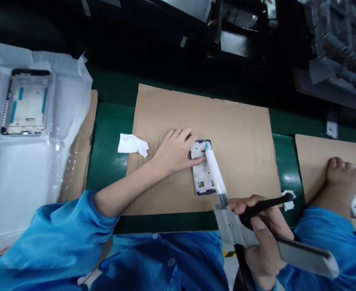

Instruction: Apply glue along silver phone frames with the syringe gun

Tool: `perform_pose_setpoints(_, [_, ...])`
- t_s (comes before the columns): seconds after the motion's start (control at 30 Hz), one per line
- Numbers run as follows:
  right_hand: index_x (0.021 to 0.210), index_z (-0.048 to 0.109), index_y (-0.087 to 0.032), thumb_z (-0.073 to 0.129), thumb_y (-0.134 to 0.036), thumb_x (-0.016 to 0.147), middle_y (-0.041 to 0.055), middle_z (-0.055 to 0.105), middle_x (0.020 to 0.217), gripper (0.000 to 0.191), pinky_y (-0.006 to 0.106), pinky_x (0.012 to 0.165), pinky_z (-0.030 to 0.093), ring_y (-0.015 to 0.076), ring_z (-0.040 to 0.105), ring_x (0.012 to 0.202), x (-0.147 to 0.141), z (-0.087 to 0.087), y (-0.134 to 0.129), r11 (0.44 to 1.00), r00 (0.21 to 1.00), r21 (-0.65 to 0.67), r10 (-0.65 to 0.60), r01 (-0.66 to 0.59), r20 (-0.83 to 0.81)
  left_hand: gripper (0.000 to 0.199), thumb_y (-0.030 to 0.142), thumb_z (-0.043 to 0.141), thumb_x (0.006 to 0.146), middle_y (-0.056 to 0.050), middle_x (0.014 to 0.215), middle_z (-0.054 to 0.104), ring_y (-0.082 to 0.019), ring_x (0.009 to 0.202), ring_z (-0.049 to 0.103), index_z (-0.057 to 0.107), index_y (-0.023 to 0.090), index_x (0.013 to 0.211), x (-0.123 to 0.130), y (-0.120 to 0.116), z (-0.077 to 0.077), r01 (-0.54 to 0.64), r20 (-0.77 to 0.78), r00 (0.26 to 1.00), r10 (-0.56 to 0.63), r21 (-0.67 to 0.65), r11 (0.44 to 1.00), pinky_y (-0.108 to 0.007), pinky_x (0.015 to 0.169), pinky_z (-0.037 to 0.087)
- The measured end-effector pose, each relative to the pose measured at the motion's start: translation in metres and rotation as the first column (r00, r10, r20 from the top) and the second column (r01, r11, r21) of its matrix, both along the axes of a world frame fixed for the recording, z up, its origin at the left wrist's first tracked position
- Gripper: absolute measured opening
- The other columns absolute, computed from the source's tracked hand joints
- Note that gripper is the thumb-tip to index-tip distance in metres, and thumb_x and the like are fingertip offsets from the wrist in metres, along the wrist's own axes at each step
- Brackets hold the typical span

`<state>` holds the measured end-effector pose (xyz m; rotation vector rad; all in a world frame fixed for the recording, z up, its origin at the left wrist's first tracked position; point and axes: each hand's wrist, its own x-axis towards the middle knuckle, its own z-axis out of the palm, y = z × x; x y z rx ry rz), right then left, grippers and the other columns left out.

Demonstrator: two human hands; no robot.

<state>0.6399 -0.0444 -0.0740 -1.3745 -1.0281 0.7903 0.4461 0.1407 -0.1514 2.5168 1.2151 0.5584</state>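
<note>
Phone frame (201, 182) lies flat on a cardboard sheet (241, 141) on the green bench (108, 125). My left hand (174, 151) rests open across its upper end, not closing around it, with the thumb (196, 160) on the metal. My right hand (261, 230) grips the black handle of a dispensing gun (235, 226) tightly, fingers wrapped around it. Its white syringe (216, 173) slants up to the frame, and the blue tip touches near the top edge. A folded white cloth (132, 144) lies left of my hand. On the next cardboard, a co-worker's hand (343, 180) sits beside my right sleeve (326, 238).
</note>
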Motion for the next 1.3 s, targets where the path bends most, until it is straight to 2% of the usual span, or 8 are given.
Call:
perform_pose_setpoints(0.17, [0.105, 0.076, -0.026, 0.059, -0.03, 0.094, 0.0113, 0.063, 0.082, 0.02, 0.065, 0.066, 0.059, 0.0299, 0.07, 0.079, 0.0004, -0.0013, -0.0011, 1.0, 1.0, -0.019, -0.005, 0.006, 0.021, 0.051, 0.062, 0.074, 0.097, -0.013, 0.127, 0.069, -0.034, 0.115, 0.065, 0.067, 0.022, 0.127, 0.0003, 0.0004, 0.0, -0.001, 0.003, 1.0, 0.001, 0.015, 1.0, -0.051, 0.096, 0.055])
perform_pose_setpoints(0.8, [0.102, 0.076, -0.028, 0.059, -0.031, 0.094, 0.0106, 0.061, 0.082, 0.019, 0.062, 0.063, 0.058, 0.0285, 0.068, 0.079, -0.0014, 0.0016, -0.0032, 1.0, 1.0, -0.024, -0.017, 0.017, 0.005, 0.049, 0.06, 0.072, 0.098, -0.014, 0.129, 0.068, -0.036, 0.115, 0.065, 0.066, 0.021, 0.127, 0.0002, 0.0011, -0.0009, 0.015, 0.012, 1.0, -0.015, -0.012, 1.0, -0.053, 0.094, 0.052])
perform_pose_setpoints(1.07, [0.104, 0.076, -0.03, 0.059, -0.034, 0.095, 0.011, 0.062, 0.083, 0.02, 0.064, 0.065, 0.058, 0.0304, 0.069, 0.081, 0.0003, 0.0001, -0.0048, 0.998, 1.0, -0.051, -0.021, 0.022, 0.017, 0.043, 0.056, 0.066, 0.1, -0.014, 0.127, 0.068, -0.035, 0.114, 0.065, 0.066, 0.022, 0.126, 0.0007, 0.0003, 0.001, 0.017, 0.013, 1.0, -0.017, 0.006, 1.0, -0.053, 0.094, 0.054])
perform_pose_setpoints(1.3, [0.104, 0.077, -0.029, 0.06, -0.034, 0.094, 0.0115, 0.062, 0.083, 0.02, 0.064, 0.064, 0.057, 0.0312, 0.069, 0.081, -0.0019, 0.0018, -0.0056, 0.998, 0.999, -0.044, -0.033, 0.034, 0.018, 0.044, 0.057, 0.066, 0.1, -0.014, 0.13, 0.067, -0.037, 0.118, 0.064, 0.066, 0.025, 0.13, 0.0007, -0.0004, 0.0021, 0.012, 0.021, 1.0, -0.011, -0.041, 0.999, -0.055, 0.099, 0.053])
